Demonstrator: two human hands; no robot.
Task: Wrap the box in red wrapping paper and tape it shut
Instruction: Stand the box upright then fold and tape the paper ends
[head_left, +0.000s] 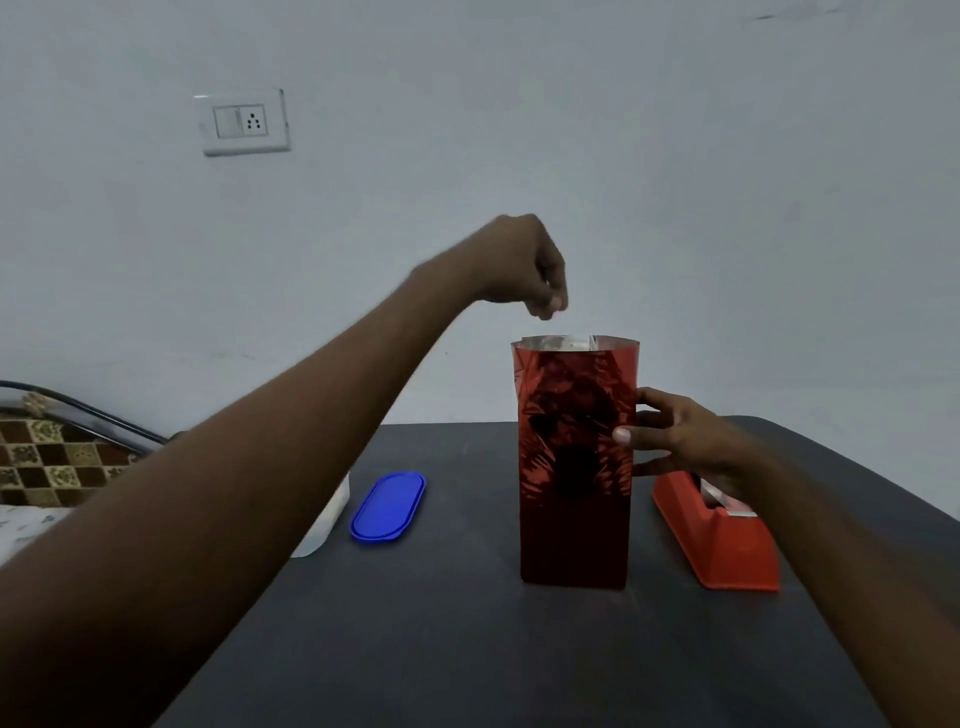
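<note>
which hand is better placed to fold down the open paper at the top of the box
Left. The left hand hangs right above the open top of the wrapped box, while the right hand holds its side.

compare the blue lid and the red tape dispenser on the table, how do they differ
The blue lid is a thin, flat oval lying on the dark table; the red tape dispenser is a tall, blocky wedge. The lid lies left of the wrapped box, the dispenser right of it. The lid is fully in view, while the right hand hides the dispenser's far end. Both are plastic-looking and rest on the table, untouched.
</note>
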